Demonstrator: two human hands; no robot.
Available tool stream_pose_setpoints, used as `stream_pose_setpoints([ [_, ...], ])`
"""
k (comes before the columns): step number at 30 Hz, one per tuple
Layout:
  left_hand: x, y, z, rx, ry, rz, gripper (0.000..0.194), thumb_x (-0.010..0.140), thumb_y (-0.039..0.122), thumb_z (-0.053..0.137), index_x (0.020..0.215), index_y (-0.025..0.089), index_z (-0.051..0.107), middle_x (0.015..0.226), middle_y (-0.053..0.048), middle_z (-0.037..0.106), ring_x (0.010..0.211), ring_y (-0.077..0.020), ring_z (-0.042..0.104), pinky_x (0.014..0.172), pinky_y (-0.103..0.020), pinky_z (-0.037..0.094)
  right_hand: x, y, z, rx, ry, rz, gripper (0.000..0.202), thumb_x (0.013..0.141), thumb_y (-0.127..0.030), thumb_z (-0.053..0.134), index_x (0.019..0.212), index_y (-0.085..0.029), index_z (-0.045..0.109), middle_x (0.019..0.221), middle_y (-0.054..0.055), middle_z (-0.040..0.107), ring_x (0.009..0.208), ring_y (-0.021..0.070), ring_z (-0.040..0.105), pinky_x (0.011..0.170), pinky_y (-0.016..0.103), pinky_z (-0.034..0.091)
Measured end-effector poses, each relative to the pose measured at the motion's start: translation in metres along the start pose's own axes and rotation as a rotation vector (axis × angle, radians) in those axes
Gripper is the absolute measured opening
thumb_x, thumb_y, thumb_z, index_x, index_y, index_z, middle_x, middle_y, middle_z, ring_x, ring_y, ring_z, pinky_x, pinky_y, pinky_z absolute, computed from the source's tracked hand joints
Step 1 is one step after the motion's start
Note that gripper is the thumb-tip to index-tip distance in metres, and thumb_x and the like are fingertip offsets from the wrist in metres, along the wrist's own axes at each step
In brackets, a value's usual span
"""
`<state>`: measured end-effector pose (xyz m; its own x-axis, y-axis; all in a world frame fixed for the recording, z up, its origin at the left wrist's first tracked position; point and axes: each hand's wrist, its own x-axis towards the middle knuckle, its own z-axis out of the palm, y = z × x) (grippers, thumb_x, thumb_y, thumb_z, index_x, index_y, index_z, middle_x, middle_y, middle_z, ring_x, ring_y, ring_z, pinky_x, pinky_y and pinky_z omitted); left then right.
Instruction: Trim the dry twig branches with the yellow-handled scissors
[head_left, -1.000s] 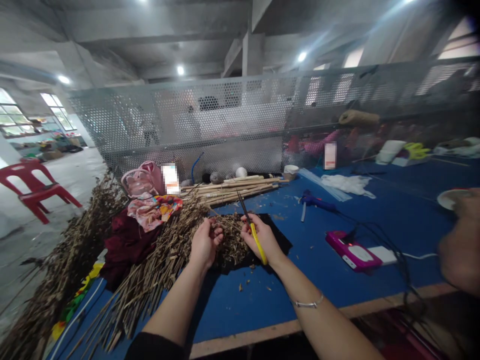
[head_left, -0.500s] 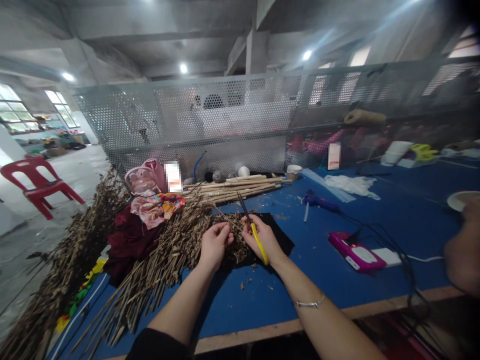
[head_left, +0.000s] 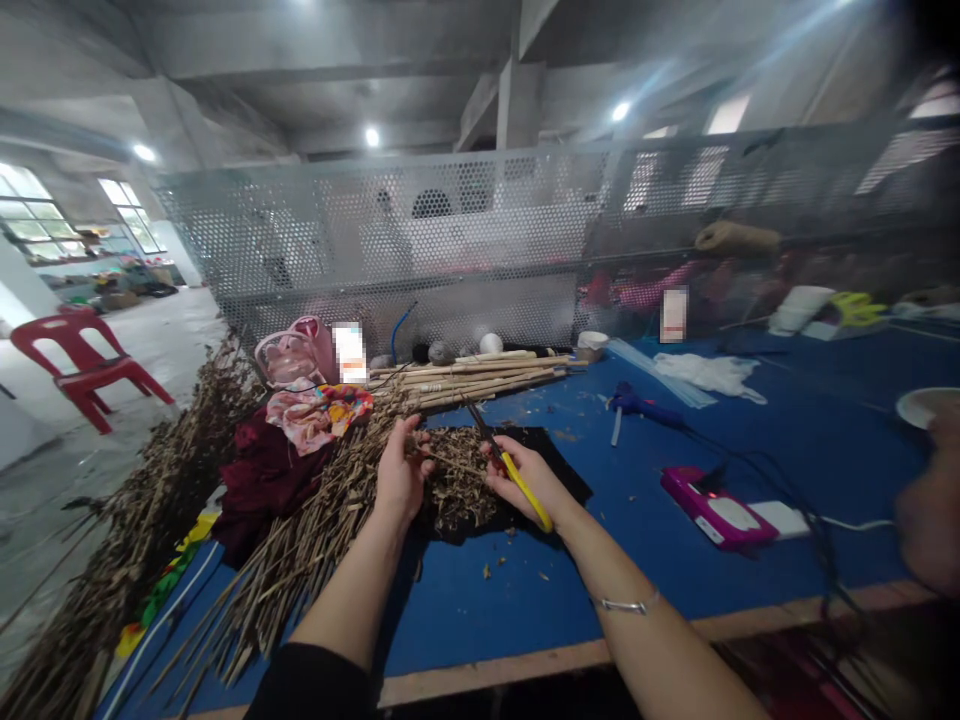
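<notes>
1 blue table (head_left: 600,575): R hand (head_left: 543,478) w/ 1 pr scissors (head_left: 528,493), L hand (head_left: 399,478) half-curled, grip unclear

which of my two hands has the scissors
Your right hand: the yellow-handled scissors sit in it, blades pointing away from you. Your left hand, close to the dried stalks, has no scissors.

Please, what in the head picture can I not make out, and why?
Head view, all:
Left hand: whether its fingers grip anything; too small, blurred.
Scissors: part of the handle, hidden by the right hand.
Co-worker's hand: blurred, cut off by the right edge.
Dish: cut off there too.
</notes>
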<state>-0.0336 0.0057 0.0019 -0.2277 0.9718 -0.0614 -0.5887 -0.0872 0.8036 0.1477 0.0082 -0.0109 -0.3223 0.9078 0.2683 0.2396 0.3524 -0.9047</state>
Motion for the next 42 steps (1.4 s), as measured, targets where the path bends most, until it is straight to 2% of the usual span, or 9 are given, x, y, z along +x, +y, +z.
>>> stream_pose_setpoints([
  [3, -0.003, -0.005, 0.003, 0.129, -0.005, 0.155, 0.037, 0.066, 0.039, 0.063, 0.093, 0.016, 0.056, 0.067, 0.003, 0.051, 0.048, -0.0033, 0.043, 0.041, -0.013, 0.035, -0.001, -0.003, 0.0, 0.067, -0.004, 0.028, 0.03, 0.065, -0.025, 0.057, 0.093, -0.017, 0.052, 0.065, -0.003, 0.051, 0.058, 0.0096, 0.048, 0.057, 0.021, 0.041],
  [6, -0.006, -0.009, 0.005, 0.165, 0.003, 0.241, 0.031, 0.069, 0.043, 0.059, 0.084, 0.017, 0.051, 0.067, 0.004, 0.05, 0.047, -0.0028, 0.042, 0.044, -0.014, 0.039, -0.002, -0.005, 0.001, 0.107, -0.021, 0.056, 0.028, 0.066, -0.027, 0.057, 0.092, -0.018, 0.051, 0.064, -0.004, 0.05, 0.056, 0.0088, 0.047, 0.054, 0.02, 0.04],
  [12, -0.007, -0.01, 0.001, 0.323, 0.034, 0.372, 0.031, 0.073, 0.046, 0.054, 0.089, 0.02, 0.047, 0.062, 0.005, 0.048, 0.041, -0.0039, 0.039, 0.039, -0.015, 0.038, -0.003, -0.008, 0.001, 0.174, -0.069, 0.072, 0.028, 0.066, -0.028, 0.058, 0.091, -0.019, 0.05, 0.062, -0.005, 0.049, 0.05, 0.0073, 0.043, 0.05, 0.019, 0.037],
  [15, -0.006, -0.012, 0.001, 0.299, 0.04, 0.365, 0.032, 0.074, 0.05, 0.05, 0.075, 0.019, 0.045, 0.061, 0.005, 0.047, 0.041, -0.0036, 0.038, 0.037, -0.015, 0.037, -0.002, -0.006, 0.001, 0.181, -0.028, 0.061, 0.026, 0.068, -0.026, 0.056, 0.092, -0.019, 0.049, 0.062, -0.005, 0.048, 0.05, 0.007, 0.043, 0.05, 0.019, 0.037],
  [21, -0.011, -0.016, 0.009, 0.049, 0.118, 0.275, 0.04, 0.077, 0.059, 0.036, 0.08, 0.02, 0.041, 0.065, 0.002, 0.052, 0.046, -0.006, 0.047, 0.048, -0.021, 0.047, 0.0, -0.002, 0.001, 0.176, 0.016, 0.042, 0.027, 0.067, -0.023, 0.056, 0.093, -0.02, 0.048, 0.063, -0.005, 0.048, 0.053, 0.0075, 0.044, 0.052, 0.019, 0.038],
  [31, -0.008, -0.017, 0.009, 0.134, 0.029, 0.267, 0.027, 0.075, 0.043, 0.053, 0.082, 0.018, 0.047, 0.079, 0.001, 0.053, 0.057, -0.0039, 0.048, 0.06, -0.021, 0.049, 0.0, -0.005, 0.005, 0.141, 0.046, 0.059, 0.027, 0.065, -0.024, 0.057, 0.092, -0.019, 0.051, 0.064, -0.005, 0.048, 0.054, 0.0075, 0.045, 0.055, 0.02, 0.039],
  [36, -0.006, -0.018, 0.002, 0.387, 0.016, 0.251, 0.032, 0.079, 0.048, 0.043, 0.076, 0.017, 0.049, 0.056, 0.005, 0.046, 0.044, -0.0064, 0.042, 0.045, -0.018, 0.04, 0.0, 0.001, 0.005, 0.15, 0.029, 0.05, 0.028, 0.066, -0.024, 0.057, 0.092, -0.02, 0.05, 0.065, -0.004, 0.049, 0.055, 0.0082, 0.046, 0.055, 0.02, 0.04],
  [38, -0.006, -0.018, -0.001, 0.532, 0.04, 0.308, 0.034, 0.081, 0.049, 0.038, 0.07, 0.018, 0.047, 0.049, 0.006, 0.041, 0.04, -0.0072, 0.038, 0.041, -0.018, 0.033, -0.002, 0.0, 0.007, 0.154, 0.015, 0.041, 0.028, 0.066, -0.023, 0.056, 0.093, -0.02, 0.05, 0.065, -0.004, 0.05, 0.056, 0.0085, 0.047, 0.056, 0.021, 0.04],
  [42, -0.01, -0.018, -0.003, 0.888, 0.065, 0.485, 0.036, 0.083, 0.043, 0.037, 0.058, 0.018, 0.044, 0.051, 0.004, 0.043, 0.046, -0.009, 0.039, 0.048, -0.021, 0.03, -0.003, -0.005, 0.01, 0.158, -0.003, 0.04, 0.027, 0.065, -0.02, 0.057, 0.091, -0.019, 0.05, 0.063, -0.004, 0.05, 0.055, 0.0083, 0.046, 0.055, 0.021, 0.039],
])
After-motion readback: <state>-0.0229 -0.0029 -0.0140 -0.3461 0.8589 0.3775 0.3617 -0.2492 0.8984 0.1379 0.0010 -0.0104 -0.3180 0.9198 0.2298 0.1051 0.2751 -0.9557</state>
